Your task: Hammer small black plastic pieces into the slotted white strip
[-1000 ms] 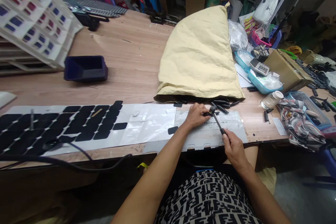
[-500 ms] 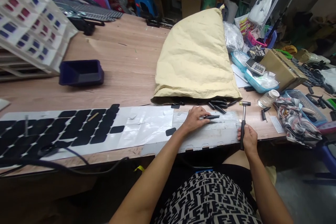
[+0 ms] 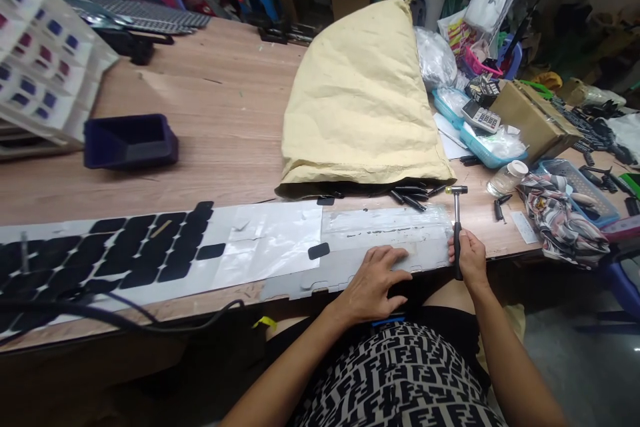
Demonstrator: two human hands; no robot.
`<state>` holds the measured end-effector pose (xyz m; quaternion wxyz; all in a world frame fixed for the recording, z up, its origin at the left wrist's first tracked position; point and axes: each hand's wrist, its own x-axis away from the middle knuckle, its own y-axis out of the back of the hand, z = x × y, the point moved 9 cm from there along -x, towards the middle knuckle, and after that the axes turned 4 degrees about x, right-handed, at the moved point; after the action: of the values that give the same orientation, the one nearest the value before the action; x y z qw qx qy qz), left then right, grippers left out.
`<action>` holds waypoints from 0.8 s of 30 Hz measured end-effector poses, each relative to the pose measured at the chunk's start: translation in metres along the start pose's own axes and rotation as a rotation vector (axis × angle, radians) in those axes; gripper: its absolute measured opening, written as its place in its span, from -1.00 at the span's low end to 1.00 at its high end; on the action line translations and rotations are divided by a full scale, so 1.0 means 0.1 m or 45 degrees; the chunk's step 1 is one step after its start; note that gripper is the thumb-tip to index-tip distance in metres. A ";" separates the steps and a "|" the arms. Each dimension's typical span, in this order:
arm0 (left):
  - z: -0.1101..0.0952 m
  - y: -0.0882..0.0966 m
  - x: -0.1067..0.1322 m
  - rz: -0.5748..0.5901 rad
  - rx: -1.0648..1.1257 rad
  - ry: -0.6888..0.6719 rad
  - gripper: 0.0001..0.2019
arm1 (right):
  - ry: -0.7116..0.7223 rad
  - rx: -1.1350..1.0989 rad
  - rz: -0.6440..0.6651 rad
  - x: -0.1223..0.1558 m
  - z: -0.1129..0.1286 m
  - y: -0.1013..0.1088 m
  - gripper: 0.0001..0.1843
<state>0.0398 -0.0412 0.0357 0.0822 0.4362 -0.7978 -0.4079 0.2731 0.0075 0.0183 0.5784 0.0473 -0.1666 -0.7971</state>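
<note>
My left hand (image 3: pixel 379 282) is over the front edge of a grey board (image 3: pixel 345 260), its fingers spread and nothing visible in them. At the board's right end my right hand (image 3: pixel 469 257) is closed around the black handle of a small hammer (image 3: pixel 457 233), whose head points up and away from me. Several slim black pieces (image 3: pixel 413 200) lie behind the board, by the open end of a large cream paper sack (image 3: pixel 367 107). A single black rounded pad (image 3: pixel 319 251) rests where a white sheet (image 3: pixel 270 240) meets the board.
Rows of black pads (image 3: pixel 165 250) cover the sheet's left part, with a dark cable (image 3: pixel 190 327) along the front edge. A purple bin (image 3: pixel 131 141) stands behind. To the right are a glass jar (image 3: pixel 506 179), a patterned cloth (image 3: pixel 557 223) and blue baskets (image 3: pixel 585 190).
My left hand has let go of a slim black piece and drawn back toward the table's front edge, opening. The right hand still grips the hammer. The view has shifted slightly.
</note>
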 end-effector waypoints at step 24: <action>1.16 0.57 -0.69 -0.334 0.074 0.618 -0.88 | 0.075 0.105 0.021 0.09 0.09 -0.03 -0.52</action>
<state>-0.0109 0.0951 0.0169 0.2047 0.6228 -0.7030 -0.2755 0.2648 0.0019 0.0265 0.5872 0.0933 -0.1825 -0.7831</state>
